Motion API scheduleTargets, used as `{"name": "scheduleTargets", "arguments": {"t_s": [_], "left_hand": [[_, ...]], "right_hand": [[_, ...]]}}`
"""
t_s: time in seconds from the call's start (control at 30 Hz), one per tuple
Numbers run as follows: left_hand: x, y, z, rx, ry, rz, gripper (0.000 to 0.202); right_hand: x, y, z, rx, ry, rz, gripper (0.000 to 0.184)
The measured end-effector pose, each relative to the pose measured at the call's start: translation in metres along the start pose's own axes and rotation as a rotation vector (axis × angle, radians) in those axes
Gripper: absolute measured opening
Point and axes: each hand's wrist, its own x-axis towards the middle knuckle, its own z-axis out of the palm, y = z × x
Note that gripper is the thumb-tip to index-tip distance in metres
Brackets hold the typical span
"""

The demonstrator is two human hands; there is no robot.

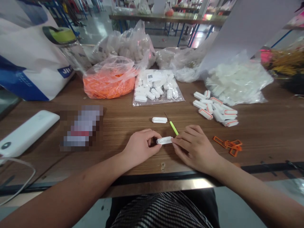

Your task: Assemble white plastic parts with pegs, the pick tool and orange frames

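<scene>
Head view: just nearside of the green tool, a white piece is pinched lengthwise between left hand and right hand.

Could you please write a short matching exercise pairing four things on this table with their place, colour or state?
1. nearest white case
2. tool
3. loose frames
4. bottle

A. orange, overlapping in a small pile
B. beside the blue-and-white bag
C. held between the left hand and the right hand
D. has a yellow-green handle

Right pairs: 1-C, 2-D, 3-A, 4-B.
</scene>
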Motion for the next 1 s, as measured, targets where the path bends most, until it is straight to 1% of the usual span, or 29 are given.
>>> {"name": "scheduleTargets", "arguments": {"t_s": [0.2, 0.3, 0.4, 0.47, 0.53, 0.6, 0.67, 0.7, 0.73, 0.8, 0.87, 0.93, 1.0], "left_hand": [[0.001, 0.0, -0.001, 0.007, -0.006, -0.001, 0.012], [0.001, 0.002, -0.002, 0.007, -0.002, 0.0, 0.011], [0.001, 0.002, -0.002, 0.001, 0.003, 0.004, 0.012], [0.001, 0.001, -0.002, -0.002, 0.005, 0.001, 0.012], [0.001, 0.001, -0.001, 0.003, -0.002, -0.005, 0.012], [0.001, 0.0, -0.001, 0.006, -0.005, -0.013, 0.012], [0.001, 0.001, -0.002, 0.004, -0.004, -0.02, 0.012], [0.0, 0.002, -0.002, 0.003, -0.004, -0.021, 0.012], [0.0, 0.002, -0.002, 0.002, -0.006, -0.023, 0.012], [0.001, 0.003, -0.003, 0.002, -0.012, -0.026, 0.012], [0.001, 0.003, -0.003, 0.004, -0.016, -0.029, 0.013], [0.001, 0.002, -0.002, 0.006, -0.012, -0.03, 0.013], [0.001, 0.001, -0.002, 0.004, -0.005, -0.029, 0.013]], "right_hand": [[0.014, -0.002, 0.003, -0.018, -0.093, 0.105, 0.027], [0.018, 0.0, 0.006, 0.013, -0.097, 0.119, 0.029], [0.016, 0.003, 0.005, 0.101, -0.09, 0.155, 0.025], [0.013, 0.005, 0.002, 0.207, -0.125, 0.2, 0.022], [0.014, 0.01, -0.004, 0.314, -0.147, 0.266, 0.022], [0.02, 0.018, -0.01, 0.364, -0.126, 0.35, 0.022], [0.03, 0.033, -0.016, 0.298, -0.1, 0.444, 0.019], [0.037, 0.043, -0.019, 0.218, -0.1, 0.486, 0.018], [0.045, 0.055, -0.021, 0.104, -0.121, 0.543, 0.017], [0.064, 0.086, -0.023, -0.007, -0.089, 0.61, 0.019], [0.085, 0.12, -0.021, -0.167, -0.054, 0.685, 0.03], [0.107, 0.153, -0.015, -0.247, -0.047, 0.704, 0.041], [0.125, 0.182, -0.006, -0.288, -0.071, 0.714, 0.053]]}}
